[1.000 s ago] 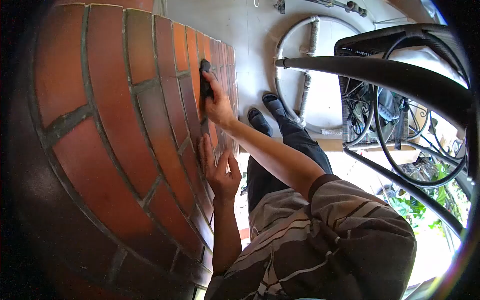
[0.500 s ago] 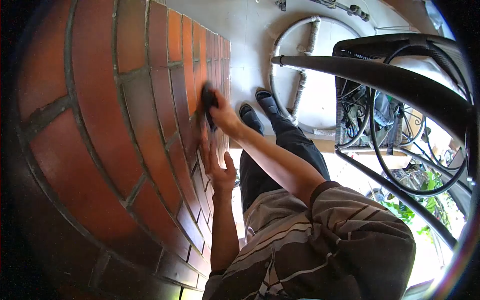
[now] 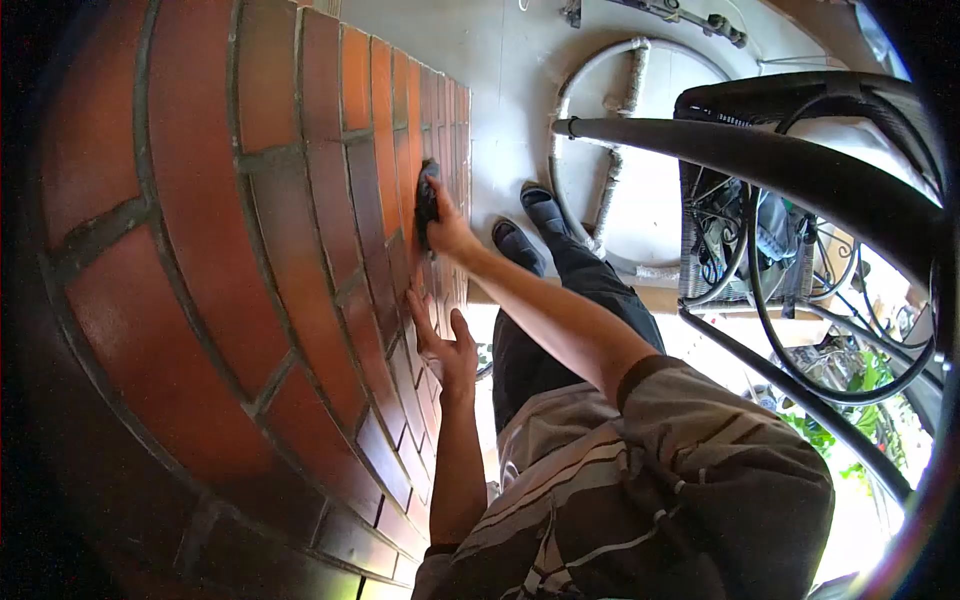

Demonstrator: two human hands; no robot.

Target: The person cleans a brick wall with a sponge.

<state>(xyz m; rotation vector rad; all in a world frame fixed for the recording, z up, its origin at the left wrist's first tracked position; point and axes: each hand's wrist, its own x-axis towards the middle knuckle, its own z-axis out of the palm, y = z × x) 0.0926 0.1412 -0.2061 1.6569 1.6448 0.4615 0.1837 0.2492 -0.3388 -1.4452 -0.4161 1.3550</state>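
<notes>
The right hand (image 3: 452, 228) presses a dark pad (image 3: 427, 205) on the brick wall (image 3: 250, 250), with its fingers curled around it. The pad's long side runs from 12 to 6 o'clock. The left hand (image 3: 445, 340) lies flat on the wall at 6 o'clock from the pad, with its fingers spread.

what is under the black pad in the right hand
The red brick wall: the black pad, gripped by the right hand, lies against its bricks and grey joints. The patch right beneath the pad is covered and cannot be seen.
</notes>
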